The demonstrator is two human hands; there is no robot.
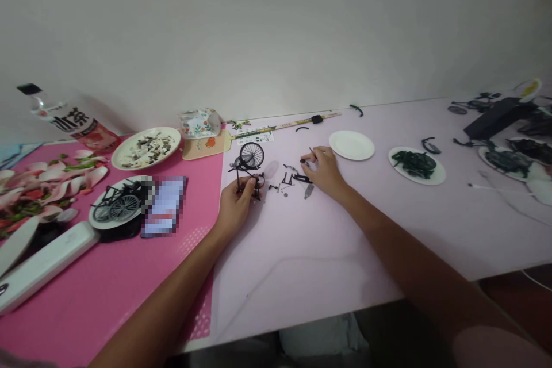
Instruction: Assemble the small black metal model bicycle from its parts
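My left hand (238,201) is closed on a small black model bicycle (245,168), its fingers round the lower end of the frame. One spoked wheel (252,156) points up and away from me. My right hand (322,172) rests on the table with fingers bent, close to several loose black bicycle parts (288,179). A thin dark piece shows at its fingertips, too small to name. Between the two hands lie small rods and a tiny round piece (285,195). Beyond my right hand is a white plate (351,145).
To the left are a bowl (146,148), a plate of model wheels (123,206), a phone (165,207), a bottle (81,123) and artificial petals (56,184). On the right, a plate (437,175) holds dark green parts near a black box (495,118). A ruler (288,123) lies behind.
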